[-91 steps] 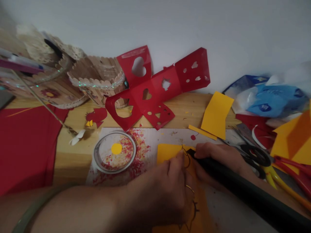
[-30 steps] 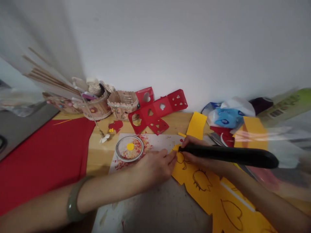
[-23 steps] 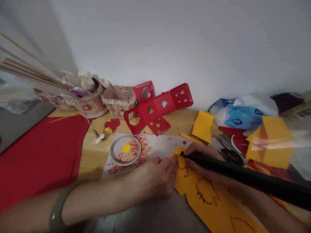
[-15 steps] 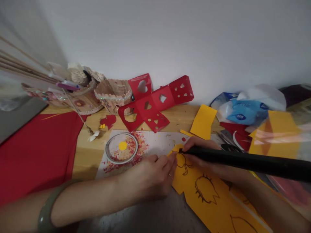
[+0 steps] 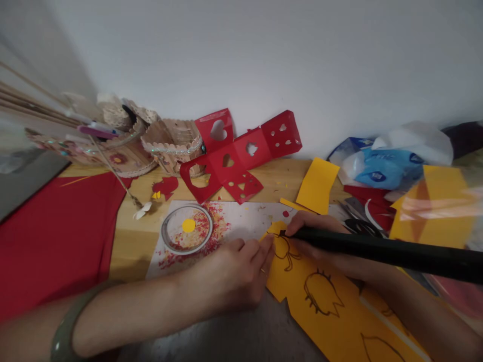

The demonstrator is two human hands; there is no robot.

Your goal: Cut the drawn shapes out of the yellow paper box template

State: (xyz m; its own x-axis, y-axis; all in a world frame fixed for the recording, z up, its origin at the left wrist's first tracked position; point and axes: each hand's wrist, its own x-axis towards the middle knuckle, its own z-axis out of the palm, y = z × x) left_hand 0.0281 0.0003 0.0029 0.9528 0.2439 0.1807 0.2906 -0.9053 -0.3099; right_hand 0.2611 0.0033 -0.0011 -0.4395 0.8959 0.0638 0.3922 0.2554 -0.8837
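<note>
My left hand [image 5: 241, 271] has its fingers bunched together on the left edge of a yellow card [image 5: 313, 332]. The card carries dark outlines, among them a rounded bird-like shape with short strokes and a toothed end. In my right hand [image 5: 320, 236] is a long black pen-shaped tool [image 5: 377, 247]. Its dark tip meets the card at the upper outline, just beside my left fingertips; I cannot tell what kind of tip it is. A grey mat [image 5: 181, 332] lies beneath the card and hands.
A round silver rim [image 5: 162, 234] surrounds a yellow paper disc [image 5: 188, 225] among red and yellow scraps. Behind lie a red cut-out card box [image 5: 222, 163] and wooden-stick baskets [image 5: 171, 143]. Yellow card pieces [image 5: 319, 186], scissors [image 5: 362, 228] and a blue-and-white plastic packet [image 5: 392, 166] lie right.
The view has shifted slightly. Both hands, the black tool and the yellow card keep nearly the same position relative to each other.
</note>
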